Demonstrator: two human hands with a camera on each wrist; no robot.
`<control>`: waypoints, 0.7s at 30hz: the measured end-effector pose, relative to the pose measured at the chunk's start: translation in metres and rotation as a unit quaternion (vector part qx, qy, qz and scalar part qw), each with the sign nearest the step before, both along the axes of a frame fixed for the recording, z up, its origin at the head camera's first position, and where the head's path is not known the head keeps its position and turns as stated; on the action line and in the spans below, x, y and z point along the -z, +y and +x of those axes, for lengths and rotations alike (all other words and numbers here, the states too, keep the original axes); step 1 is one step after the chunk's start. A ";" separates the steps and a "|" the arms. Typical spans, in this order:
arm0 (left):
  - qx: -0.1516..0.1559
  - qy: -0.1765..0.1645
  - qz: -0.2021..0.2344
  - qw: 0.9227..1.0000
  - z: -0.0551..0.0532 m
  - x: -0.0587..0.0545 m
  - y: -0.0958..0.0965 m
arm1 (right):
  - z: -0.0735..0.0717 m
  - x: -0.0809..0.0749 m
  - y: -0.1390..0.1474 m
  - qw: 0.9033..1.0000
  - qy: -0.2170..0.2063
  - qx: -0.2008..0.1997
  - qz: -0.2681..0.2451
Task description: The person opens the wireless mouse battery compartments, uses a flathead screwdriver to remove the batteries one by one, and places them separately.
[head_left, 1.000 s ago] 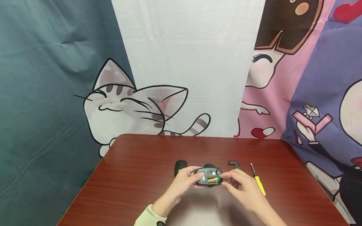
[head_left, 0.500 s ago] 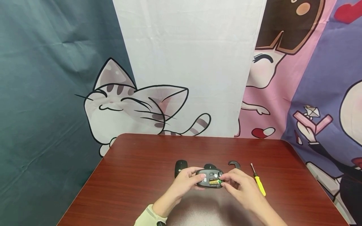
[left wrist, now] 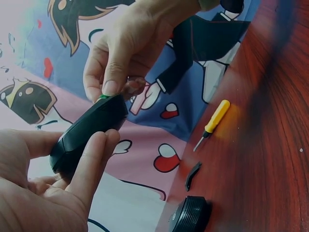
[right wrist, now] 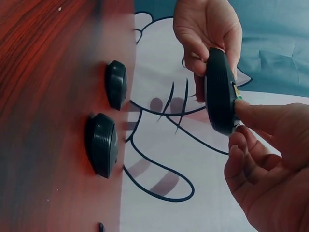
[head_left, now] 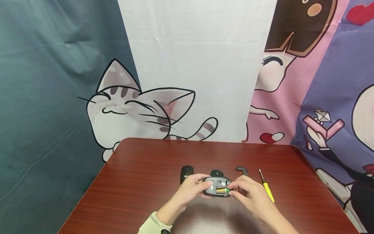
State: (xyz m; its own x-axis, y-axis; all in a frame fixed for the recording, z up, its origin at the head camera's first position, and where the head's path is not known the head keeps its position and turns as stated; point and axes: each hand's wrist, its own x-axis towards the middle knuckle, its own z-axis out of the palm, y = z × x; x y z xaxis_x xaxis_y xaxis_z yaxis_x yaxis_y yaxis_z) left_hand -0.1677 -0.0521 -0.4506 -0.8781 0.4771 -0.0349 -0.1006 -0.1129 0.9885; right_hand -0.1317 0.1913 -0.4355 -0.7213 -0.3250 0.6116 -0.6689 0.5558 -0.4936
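My left hand (head_left: pixel 190 188) grips a black computer mouse (head_left: pixel 214 183) above the table, its grey underside turned up in the head view. A yellow-and-green battery (head_left: pixel 222 191) lies at the open battery bay, one end towards my right hand (head_left: pixel 251 191). Thumb and fingers of that hand pinch the battery's green end at the mouse's right edge. From the left wrist, only a bit of the green battery (left wrist: pixel 103 96) shows beneath the right thumb. The mouse (right wrist: pixel 218 92) appears side-on in the right wrist view, where the fingers partly hide the battery.
Two more black mice stand behind my hands on the red-brown table (head_left: pixel 131 182): a left mouse (head_left: pixel 186 173) and a middle mouse (head_left: pixel 217 173). A curved black cover (head_left: pixel 242 169) and a yellow-handled screwdriver (head_left: pixel 267 190) lie to the right. Printed cloth hangs behind the table.
The held mouse has sunk slightly, uncovering more of the middle mouse behind it. The right fingers have shifted about the battery's green end. Things on the table stay put.
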 end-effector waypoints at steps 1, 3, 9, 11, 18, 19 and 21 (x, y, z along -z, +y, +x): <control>0.002 0.002 0.001 1.000 0.000 0.000 0.000 | 0.000 0.000 0.000 1.000 0.000 0.001 -0.001; 0.005 0.001 0.001 1.000 0.000 -0.001 -0.001 | 0.001 0.000 -0.001 1.000 0.000 0.005 -0.002; 0.006 0.003 0.001 1.000 0.000 -0.002 -0.001 | 0.002 0.001 -0.003 1.000 -0.007 -0.003 -0.027; 0.004 0.005 0.000 1.000 0.001 -0.003 -0.001 | 0.001 0.002 -0.004 0.999 -0.013 -0.012 -0.041; 0.011 0.020 -0.014 1.000 0.002 -0.005 -0.002 | 0.002 0.005 -0.004 0.996 -0.061 -0.027 -0.066; 0.012 0.021 -0.013 1.000 0.002 -0.005 -0.002 | 0.002 0.005 -0.004 0.995 -0.066 -0.027 -0.067; 0.013 0.022 -0.012 1.000 0.002 -0.005 -0.003 | 0.003 0.006 -0.004 0.995 -0.071 -0.024 -0.067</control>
